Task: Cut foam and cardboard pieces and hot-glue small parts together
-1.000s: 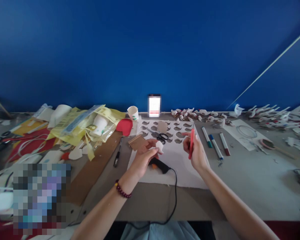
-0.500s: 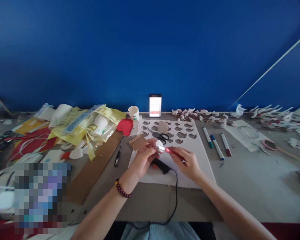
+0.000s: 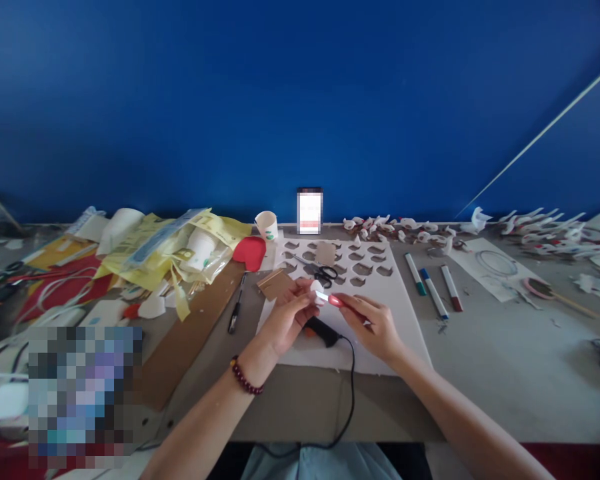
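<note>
Blue wall (image 3: 300,100) behind our counter (image 3: 505,373), our left hand (image 3: 286,320) pinching a white piece (image 3: 317,287), right hand (image 3: 377,327) clasping a red tool (image 3: 335,301), both nearer us than the scissors (image 3: 325,274)

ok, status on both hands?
Left hand: holding small white piece. Right hand: gripping red tool, bright tip at piece. Nearby: black corded tool, partly hidden by left hand.

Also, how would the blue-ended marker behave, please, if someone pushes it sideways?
The blue-ended marker would probably roll, since its slim barrel looks rounded and it lies on its side on the table. Pushed rightward, it may bump the red-ended marker beside it. Its straight barrel suggests it is stiff, so it should hardly bend.
</note>
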A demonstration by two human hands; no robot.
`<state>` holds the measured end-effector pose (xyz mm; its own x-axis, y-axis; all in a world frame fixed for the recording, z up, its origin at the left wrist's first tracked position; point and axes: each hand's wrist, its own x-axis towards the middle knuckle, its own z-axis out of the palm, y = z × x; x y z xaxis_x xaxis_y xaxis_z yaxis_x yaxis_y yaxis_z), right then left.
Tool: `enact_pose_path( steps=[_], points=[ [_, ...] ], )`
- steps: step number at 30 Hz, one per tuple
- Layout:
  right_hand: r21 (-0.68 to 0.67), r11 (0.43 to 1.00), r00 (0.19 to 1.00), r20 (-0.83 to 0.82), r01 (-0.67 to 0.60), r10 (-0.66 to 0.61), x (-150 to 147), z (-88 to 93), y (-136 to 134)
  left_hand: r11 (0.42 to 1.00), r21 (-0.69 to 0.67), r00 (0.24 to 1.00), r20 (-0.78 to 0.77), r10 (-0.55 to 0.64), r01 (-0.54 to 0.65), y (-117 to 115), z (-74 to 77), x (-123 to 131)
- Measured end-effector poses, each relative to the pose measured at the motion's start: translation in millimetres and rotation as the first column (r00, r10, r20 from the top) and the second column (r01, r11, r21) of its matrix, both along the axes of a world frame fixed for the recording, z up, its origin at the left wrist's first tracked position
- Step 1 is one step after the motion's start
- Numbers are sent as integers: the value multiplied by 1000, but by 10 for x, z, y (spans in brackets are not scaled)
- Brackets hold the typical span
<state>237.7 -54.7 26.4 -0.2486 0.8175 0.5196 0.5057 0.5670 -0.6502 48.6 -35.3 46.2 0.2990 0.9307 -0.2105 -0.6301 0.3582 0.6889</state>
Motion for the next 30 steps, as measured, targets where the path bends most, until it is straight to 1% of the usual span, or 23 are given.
enact_pose_path(
  steps=[7,15,24,26,30],
  points=[
    [19,1000,1000,-2,5,-5,13,-24,-9,1000,-30,1000,4,1,-1,2,25,11],
    [2,1000,1000,-14,13,-13,13,-39,-11,1000,-28,1000,4,2,-2,-3,43,21],
    [24,1000,1000,-12,14,-14,7,-28,-11,995,-97,996,87,36,-27,6,15,19],
    [24,1000,1000,-13,13,-13,6,-28,-13,996,-87,995,88,38,-30,8,28,15],
    [31,999,1000,-17,15,-15,2,-30,-12,998,-56,999,53,5,-2,5,47,10]
  ],
)
